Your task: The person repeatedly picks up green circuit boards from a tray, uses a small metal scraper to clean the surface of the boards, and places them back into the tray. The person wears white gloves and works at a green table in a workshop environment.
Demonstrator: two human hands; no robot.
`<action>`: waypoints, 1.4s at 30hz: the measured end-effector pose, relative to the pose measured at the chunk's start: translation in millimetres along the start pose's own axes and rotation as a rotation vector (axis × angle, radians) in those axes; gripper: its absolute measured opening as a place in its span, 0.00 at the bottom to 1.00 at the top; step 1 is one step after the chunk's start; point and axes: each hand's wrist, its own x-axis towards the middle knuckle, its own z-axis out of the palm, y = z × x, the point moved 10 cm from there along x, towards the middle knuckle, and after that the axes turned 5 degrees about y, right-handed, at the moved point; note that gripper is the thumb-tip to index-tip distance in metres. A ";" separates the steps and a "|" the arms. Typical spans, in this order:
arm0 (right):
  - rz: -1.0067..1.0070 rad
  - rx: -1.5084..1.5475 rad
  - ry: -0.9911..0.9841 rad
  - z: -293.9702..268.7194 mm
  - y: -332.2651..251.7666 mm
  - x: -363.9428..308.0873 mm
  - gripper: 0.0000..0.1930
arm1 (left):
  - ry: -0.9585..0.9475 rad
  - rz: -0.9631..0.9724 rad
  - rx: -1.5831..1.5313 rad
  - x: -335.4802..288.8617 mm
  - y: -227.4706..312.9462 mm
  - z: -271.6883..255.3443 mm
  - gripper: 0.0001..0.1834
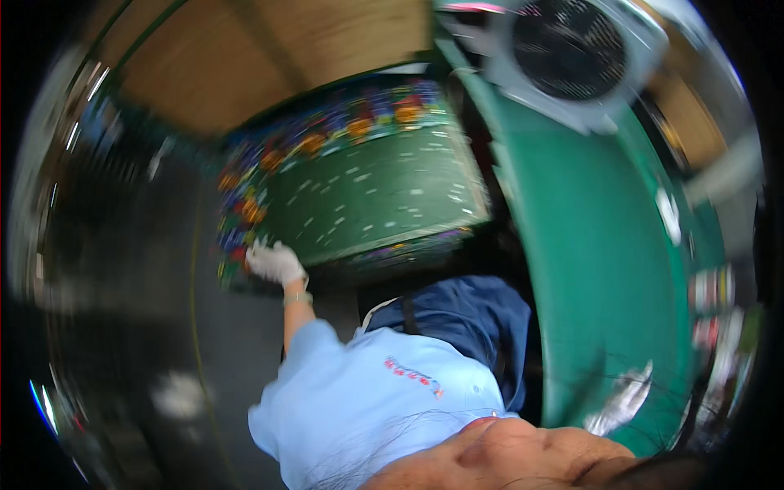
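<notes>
My left hand (276, 263), in a white glove, is at the near left corner of a large rectangular panel (367, 192). The panel is green with scattered white marks and has a many-coloured border of blue, orange and red along its far and left sides. The glove's fingers look apart against that border; blur hides whether they touch it. At the lower right, over a green tabletop (588, 245), a blurred whitish shape looks like my right hand (621, 400) in a glove. Its fingers are smeared, and the arm behind it is hidden.
A grey fan (572, 49) with a round dark grille stands at the far end of the green tabletop. Brown boards (269, 57) in a green frame rise beyond the panel. Dark floor (163, 302) with a yellow line lies to the left. A small white object (668, 216) lies at the table's right edge.
</notes>
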 end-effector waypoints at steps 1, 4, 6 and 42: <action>-0.099 0.182 -0.009 6.2 5.4 -1.0 0.23 | 0.072 0.121 0.028 -1.6 8.1 3.3 0.24; 0.016 0.233 0.212 -30.7 35.3 -1.1 0.22 | -0.123 0.547 -0.673 -38.9 153.1 38.6 0.25; -0.307 0.290 0.277 -66.8 50.8 -11.9 0.22 | -0.339 0.789 -0.893 -97.5 286.3 25.3 0.27; -0.030 -1.433 0.077 -373.5 89.7 -57.0 0.14 | -2.301 1.616 -1.267 -567.0 447.2 -346.4 0.12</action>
